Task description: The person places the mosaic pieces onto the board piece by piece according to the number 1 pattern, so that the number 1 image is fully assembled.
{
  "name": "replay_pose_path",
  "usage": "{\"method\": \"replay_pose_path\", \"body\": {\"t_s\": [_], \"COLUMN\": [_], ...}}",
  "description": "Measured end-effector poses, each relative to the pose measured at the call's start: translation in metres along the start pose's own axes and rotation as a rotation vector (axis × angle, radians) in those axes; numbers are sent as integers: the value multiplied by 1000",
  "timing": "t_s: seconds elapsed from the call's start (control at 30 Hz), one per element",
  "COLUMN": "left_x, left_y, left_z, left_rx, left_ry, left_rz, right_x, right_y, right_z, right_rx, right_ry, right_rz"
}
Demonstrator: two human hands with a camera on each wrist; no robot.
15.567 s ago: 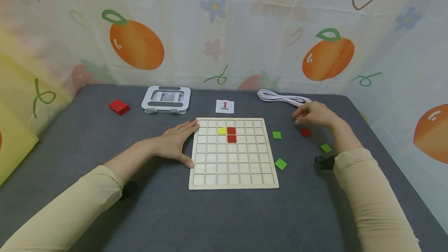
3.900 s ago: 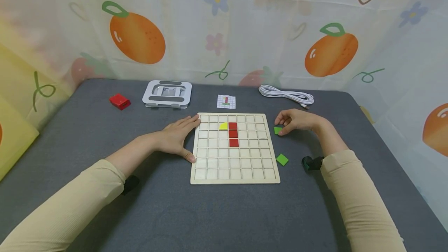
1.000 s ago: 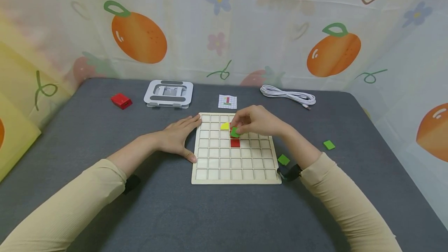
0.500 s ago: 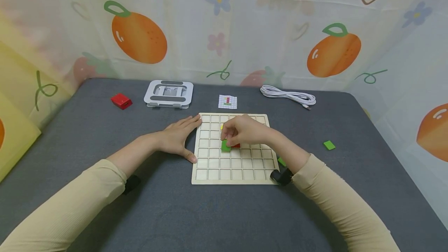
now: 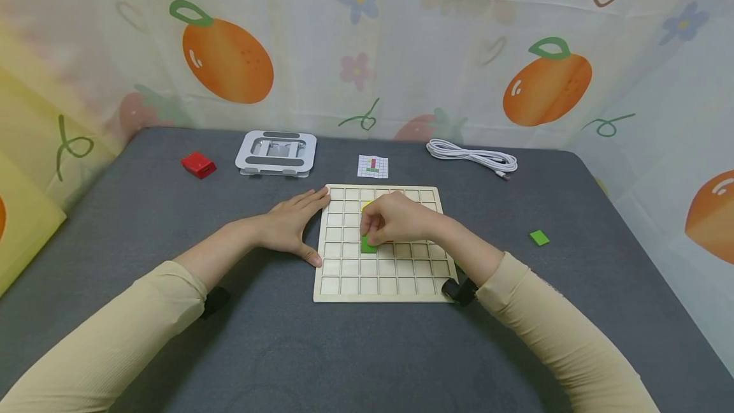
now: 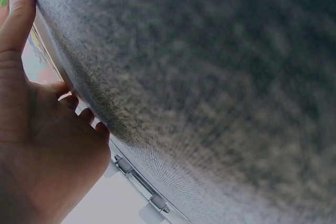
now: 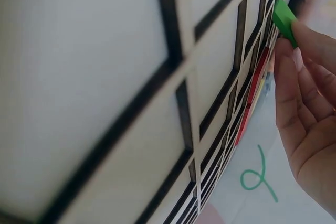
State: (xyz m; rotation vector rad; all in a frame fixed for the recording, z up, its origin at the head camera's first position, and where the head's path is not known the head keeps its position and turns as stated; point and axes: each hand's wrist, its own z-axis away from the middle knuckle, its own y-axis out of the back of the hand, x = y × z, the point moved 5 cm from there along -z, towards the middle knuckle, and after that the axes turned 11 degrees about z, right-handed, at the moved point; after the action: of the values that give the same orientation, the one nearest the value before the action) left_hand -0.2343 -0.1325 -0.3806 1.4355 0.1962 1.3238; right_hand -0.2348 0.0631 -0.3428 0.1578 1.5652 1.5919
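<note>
Green tile: pinched between thumb and fingers of the right hand, below the fingertips, on that hand's side toward the left hand and the person. Left hand straight-fingered and spread, set against its own edge of the gridded board, gripping nothing; the tile lies to its right, well apart.

Key relation (judged): tile edges against the cell walls under it. Tile looks square, so no long axis to turn; what counts is tilt. Right wrist view shows it slanted to the board face, close to the grid lines; cannot tell whether its lower edge touches. From the head it sits one column toward the left hand from the red tiles, at roughly the row just nearer the person than the end of their column. Yellow tile lies farther out, partly behind the right hand's fingers.

Change: 1.0 s ago the right hand had the same tile over the red column; now it is nearer the left hand and nearer the person, and the hand hides most of the red. Against 0.5 s ago, only a slight shift toward the person. Left hand unmoved. Loose green tile out past the right forearm, unchanged
</note>
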Motion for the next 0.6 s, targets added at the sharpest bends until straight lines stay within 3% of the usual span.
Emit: {"method": "replay_pose_path", "body": {"t_s": [0.6], "left_x": [1], "left_y": [-1], "left_z": [-1], "left_rx": [0], "left_ry": [-9], "left_rz": [-10], "right_x": [-3], "right_y": [-5], "right_z": [-1], "right_rx": [-36], "right_ry": [11], "right_rz": [12]}}
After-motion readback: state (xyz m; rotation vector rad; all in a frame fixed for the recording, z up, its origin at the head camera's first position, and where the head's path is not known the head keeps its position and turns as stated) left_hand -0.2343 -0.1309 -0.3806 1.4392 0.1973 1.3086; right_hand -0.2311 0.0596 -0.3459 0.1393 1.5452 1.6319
